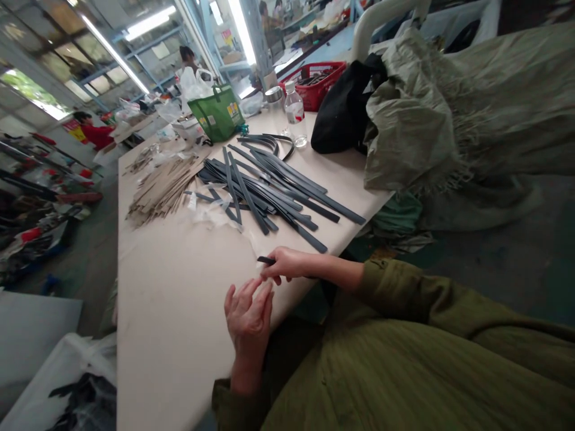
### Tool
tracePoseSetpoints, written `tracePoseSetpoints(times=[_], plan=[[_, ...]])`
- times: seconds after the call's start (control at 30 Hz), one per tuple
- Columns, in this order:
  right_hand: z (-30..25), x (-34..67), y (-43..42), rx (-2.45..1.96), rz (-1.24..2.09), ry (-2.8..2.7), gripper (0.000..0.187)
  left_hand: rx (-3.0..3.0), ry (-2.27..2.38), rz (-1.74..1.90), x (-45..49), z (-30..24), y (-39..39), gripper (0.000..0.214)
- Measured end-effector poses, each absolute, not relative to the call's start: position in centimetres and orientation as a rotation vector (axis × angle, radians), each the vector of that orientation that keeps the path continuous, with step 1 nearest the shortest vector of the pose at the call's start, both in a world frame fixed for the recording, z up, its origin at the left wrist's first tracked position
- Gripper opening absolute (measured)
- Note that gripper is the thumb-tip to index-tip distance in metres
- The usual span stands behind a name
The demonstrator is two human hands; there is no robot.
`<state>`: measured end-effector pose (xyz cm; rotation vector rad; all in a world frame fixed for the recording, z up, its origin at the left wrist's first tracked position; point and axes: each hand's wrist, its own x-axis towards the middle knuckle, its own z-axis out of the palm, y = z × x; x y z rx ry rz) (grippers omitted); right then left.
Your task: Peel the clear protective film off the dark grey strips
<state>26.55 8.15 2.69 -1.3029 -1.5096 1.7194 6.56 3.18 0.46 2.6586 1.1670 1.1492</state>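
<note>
My right hand (287, 263) is closed over the table edge, with the short dark end of a narrow black piece (266, 260) sticking out past the fingers. Most of that piece is hidden, so its kind is unclear. Just below, my left hand (248, 314) has bent fingers drawn together, their tips meeting those of the right hand; whatever they pinch cannot be made out. Beyond both hands lies a loose pile of dark grey flat strips (269, 191). Crumpled translucent film (209, 206) lies along the pile's near left side.
Brown strips (164, 191) are heaped on the table (166, 323) at left. Farther back stand a green bag (218, 114), a plastic bottle (295, 117), a clear jar (275, 108) and a red basket (318, 84). A black bag (344, 111) and woven sacking (413, 114) border the right edge.
</note>
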Motion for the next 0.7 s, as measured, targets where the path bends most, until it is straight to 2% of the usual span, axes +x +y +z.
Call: tracePoseSetpoints(times=[0.1,0.23,0.5,0.7], plan=[[3.0,26.8,7.8,-1.342,1.629,-1.518,0.012,2.19,1.333,1.132,6.5,0.6,2.0,0.036],[4.0,27.5,7.3,-1.386,1.518,-1.565,0.013,1.523,1.296,0.851,7.1,1.4,1.8,0.054],[4.2,28.2,6.1,-1.451,1.316,-1.661,0.012,1.209,1.178,0.557,10.3,1.5,2.8,0.034],[3.3,30.0,5.9,-1.381,1.483,-1.552,0.02,1.067,1.172,0.719,10.4,-0.8,3.7,0.035]])
